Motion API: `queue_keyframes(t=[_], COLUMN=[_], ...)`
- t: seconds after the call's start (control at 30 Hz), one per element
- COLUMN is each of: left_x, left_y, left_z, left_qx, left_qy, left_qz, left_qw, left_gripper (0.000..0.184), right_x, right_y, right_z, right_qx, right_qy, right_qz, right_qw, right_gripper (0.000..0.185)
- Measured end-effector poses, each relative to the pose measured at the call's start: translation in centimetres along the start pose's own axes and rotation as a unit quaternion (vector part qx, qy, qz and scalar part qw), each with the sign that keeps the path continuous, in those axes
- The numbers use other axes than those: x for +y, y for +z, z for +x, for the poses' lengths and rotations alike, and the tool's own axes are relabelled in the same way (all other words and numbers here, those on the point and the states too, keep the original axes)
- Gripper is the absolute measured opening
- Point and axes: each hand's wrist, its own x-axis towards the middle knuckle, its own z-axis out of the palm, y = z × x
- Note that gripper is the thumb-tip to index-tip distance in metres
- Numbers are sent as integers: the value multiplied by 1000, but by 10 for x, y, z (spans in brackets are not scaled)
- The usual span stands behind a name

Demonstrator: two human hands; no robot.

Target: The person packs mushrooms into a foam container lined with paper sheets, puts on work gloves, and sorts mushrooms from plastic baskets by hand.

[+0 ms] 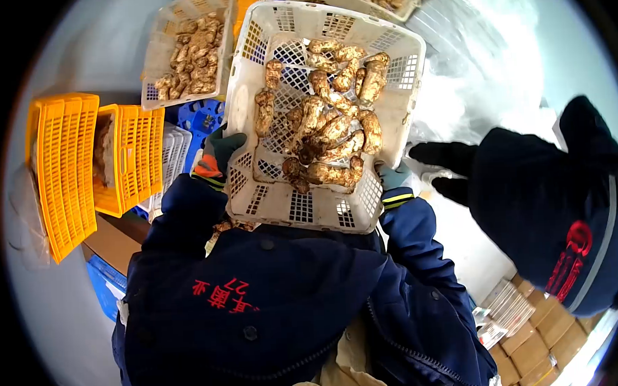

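Note:
A white plastic crate (303,220), with brown-and-cream mushrooms (334,131) spread over its mesh bottom, is held up in front of my chest. My left hand (224,150), in a dark green glove with orange on it, grips the left side of the crate. On the lower right side of the crate is my right hand (393,176), in a grey-green glove; its fingers are partly hidden by the crate wall. Several mushrooms lie on top of each other near the middle, and others lie along the sides.
A co-worker's dark gloved hand (444,157) reaches in from the right, near the crate. Another mushroom crate (148,69) stands at the upper left, above yellow crates (63,167). Clear plastic sheeting (474,58) lies at the upper right. Cardboard boxes (552,327) are at the lower right.

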Motion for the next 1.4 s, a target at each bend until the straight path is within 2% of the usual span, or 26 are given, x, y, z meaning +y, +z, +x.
queue_keyframes(t=[0.07, 0.1, 0.17, 0.23, 0.27, 0.33, 0.37, 0.4, 0.43, 0.47, 0.5, 0.53, 0.6, 0.63, 0.67, 0.77, 0.87, 0.97, 1.03, 1.1, 1.13, 1.2, 1.23, 1.27, 1.37, 1.4], left_x=[-18, 26, 24, 25, 21, 25, 28, 34, 44, 38, 39, 38, 54, 48, 50, 64, 58, 67, 66, 62, 63, 65, 62, 59, 50, 62], left_y=[-24, 6, -5, -4, -3, 4, 9, 18, 28, 25, 21, 16, 34, 22, 25, 34, 14, 21, 20, 20, 20, 24, 24, 25, 19, 19], left_z=[21, 3, 15, 10, 8, -1, -8, -12, -17, -12, 3, 15, 38, 60, 71, 76, 106, 117, 117, 135, 153, 167, 181, 193, 222, 215], left_qx=[-29, -19, -29, 0, 14, 22, 38, 51, 53, 38, 40, 47, 49, 57, 68, -35, -102, -107, -159, -205, -238, -292, -318, -330, -324, -381], left_qy=[-35, -3, 34, -5, 25, -41, -35, -29, -42, 21, 44, 56, 62, 57, 51, 64, 23, 58, 79, 88, 89, 56, 83, 114, 117, 125], left_qz=[-76, -42, 21, 5, 48, 19, 20, 22, -2, 21, 107, 190, 186, 246, 224, 176, 297, 341, 296, 271, 263, 322, 309, 296, 267, 262], left_qw=[996, 999, 999, 1000, 998, 999, 998, 998, 998, 999, 992, 979, 979, 966, 971, 982, 949, 932, 939, 936, 931, 899, 892, 889, 900, 878], left_gripper=[42, 32, 28, 26, 28, 30, 30, 31, 38, 38, 38, 37, 35, 32, 30, 32, 30, 30, 34, 34, 33, 40, 33, 25, 31, 36], right_x=[-8, 5, 15, 10, 21, 24, 13, 13, 9, 4, 12, 8, -13, 2, 13, -5, 12, 3, 3, 27, 24, 45, 33, 42, 52, 47], right_y=[16, 21, 31, 36, 36, 34, 33, 35, 37, 40, 43, 36, 38, 37, 36, 40, 47, 56, 61, 67, 91, 101, 116, 135, 163, 171], right_z=[-13, -13, -12, -18, -19, -15, -15, -15, -15, -10, 4, 18, 39, 49, 56, 14, -16, -27, -39, -55, -70, -87, -101, -102, -107, -110], right_qx=[29, 32, 37, 58, 53, 44, 25, 24, 34, 46, 68, 44, 20, 31, 49, 95, 154, 202, 222, 222, 318, 361, 344, 392, 409, 402], right_qy=[-9, 2, 9, 17, 23, 7, 71, 74, 28, -20, -127, -58, 73, 49, 32, 74, 62, 64, 47, 86, 89, 19, 77, -1, -17, -32], right_qz=[-42, -13, 21, -20, -14, -35, -28, 26, 20, 13, -36, -69, 23, 43, 13, 26, 37, 16, 23, -21, -29, 30, 104, 159, 138, 151], right_qw=[999, 999, 999, 998, 998, 998, 997, 997, 999, 999, 989, 995, 997, 997, 998, 992, 985, 977, 974, 971, 944, 932, 930, 906, 902, 903], right_gripper=[17, 17, 18, 20, 20, 23, 26, 28, 26, 25, 21, 22, 23, 22, 20, 21, 26, 28, 21, 20, 24, 33, 34, 33, 33, 34])
